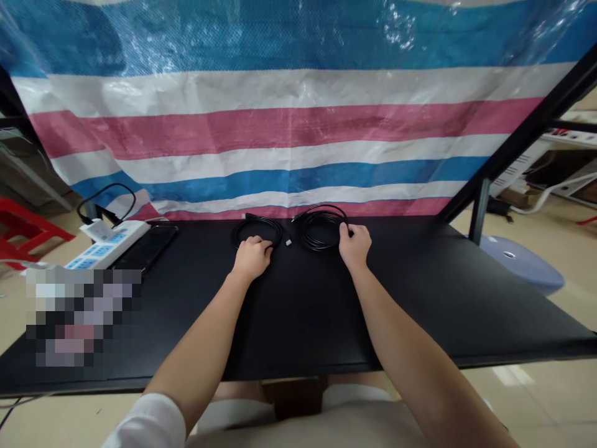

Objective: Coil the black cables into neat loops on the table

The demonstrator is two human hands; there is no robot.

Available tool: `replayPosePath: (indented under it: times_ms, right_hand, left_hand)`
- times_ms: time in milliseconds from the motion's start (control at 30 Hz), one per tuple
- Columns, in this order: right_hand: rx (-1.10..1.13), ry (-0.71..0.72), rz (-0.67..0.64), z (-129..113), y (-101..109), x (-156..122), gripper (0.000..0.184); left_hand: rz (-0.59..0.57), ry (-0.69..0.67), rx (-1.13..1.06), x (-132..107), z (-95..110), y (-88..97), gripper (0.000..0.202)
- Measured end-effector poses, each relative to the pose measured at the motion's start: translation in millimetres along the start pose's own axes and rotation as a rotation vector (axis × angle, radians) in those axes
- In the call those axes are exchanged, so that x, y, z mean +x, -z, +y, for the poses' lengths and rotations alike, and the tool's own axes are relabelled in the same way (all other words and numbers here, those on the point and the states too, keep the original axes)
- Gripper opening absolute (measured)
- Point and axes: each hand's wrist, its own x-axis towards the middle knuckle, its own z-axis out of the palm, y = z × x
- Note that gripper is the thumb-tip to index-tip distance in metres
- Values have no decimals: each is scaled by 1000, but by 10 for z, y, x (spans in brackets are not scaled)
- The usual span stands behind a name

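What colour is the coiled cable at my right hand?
The coiled cable is black, best seen in the head view.

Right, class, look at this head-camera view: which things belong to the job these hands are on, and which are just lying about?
Part of the job: left hand on a coiled black cable; right hand on a second coiled black cable; small white connector between them.

Just lying about: white power strip; dark phone; red plastic stool; striped woven tarp.
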Motion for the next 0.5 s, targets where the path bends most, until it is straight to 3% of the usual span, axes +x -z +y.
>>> replayPosePath:
  times_ms: [133,367,500]
  right_hand:
    - [30,-66,13,-20,29,15,29]
    - [270,-95,-36,-82,102,-11,43]
    - [377,-92,-70,-136,145,-8,47]
  left_hand:
    - [45,26,21,-5,-5,4,38]
    - [-7,-23,58,24,8,-47,34]
    - [58,-35,32,43,35,-78,31]
